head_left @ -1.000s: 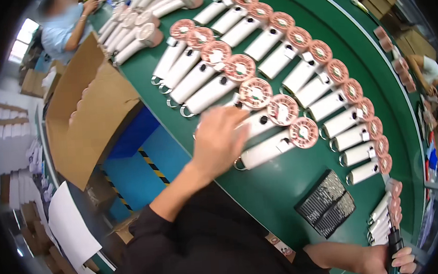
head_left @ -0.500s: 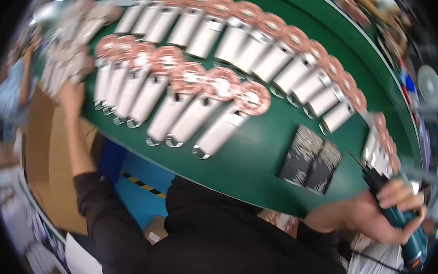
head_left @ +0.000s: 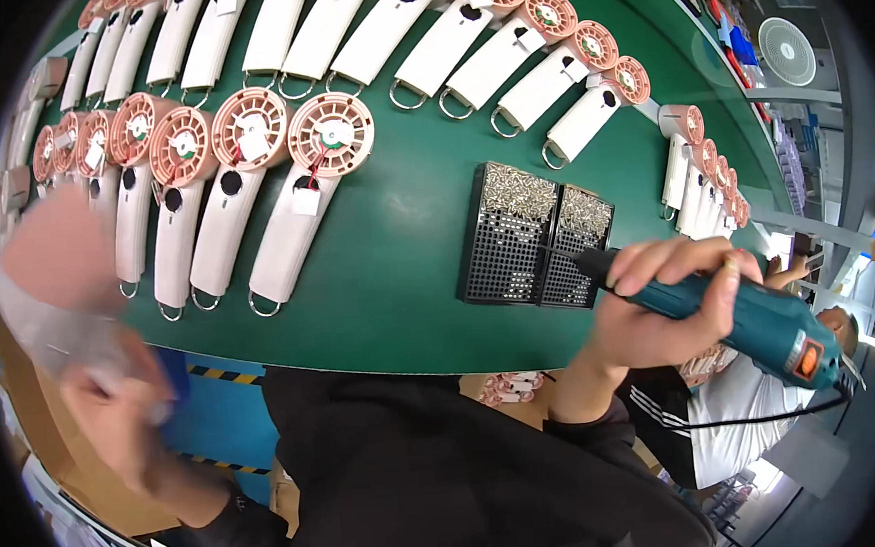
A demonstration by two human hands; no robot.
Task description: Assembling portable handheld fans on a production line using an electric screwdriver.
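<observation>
My right hand grips a teal electric screwdriver, its black tip over the near edge of a black screw tray that holds small silver screws. My left hand is blurred at the lower left, off the table's near edge, and holds a white handheld fan body with a pink round head. On the green table lie rows of the same white fan bodies with pink open fan heads, handles pointing toward me.
A second row of fan bodies runs across the far side. More stand bunched at the right edge. A cardboard box sits below the table at the left. Another person in white sits lower right.
My left hand has come back from the far left of the table to the near edge with a fan body. My right hand has lifted the screwdriver up to the screw tray.
</observation>
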